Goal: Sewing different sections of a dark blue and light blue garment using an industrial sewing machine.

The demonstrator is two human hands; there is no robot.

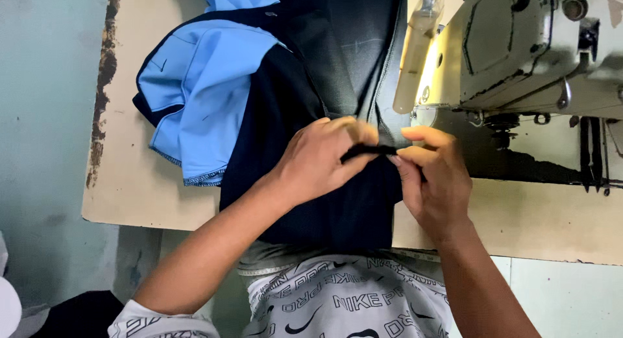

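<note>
A cream worktop point(130, 189) with a chipped, worn edge at 9 o'clock carries everything. A dark navy garment point(305, 202) lies across its middle and hangs over the near edge at 6 o'clock. Its light blue lining point(201, 91) spreads toward 10 o'clock. A cream sewing machine point(519, 46) stands at 2 o'clock.

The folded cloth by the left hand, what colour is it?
Light blue cloth, clearest in the head view.
</note>
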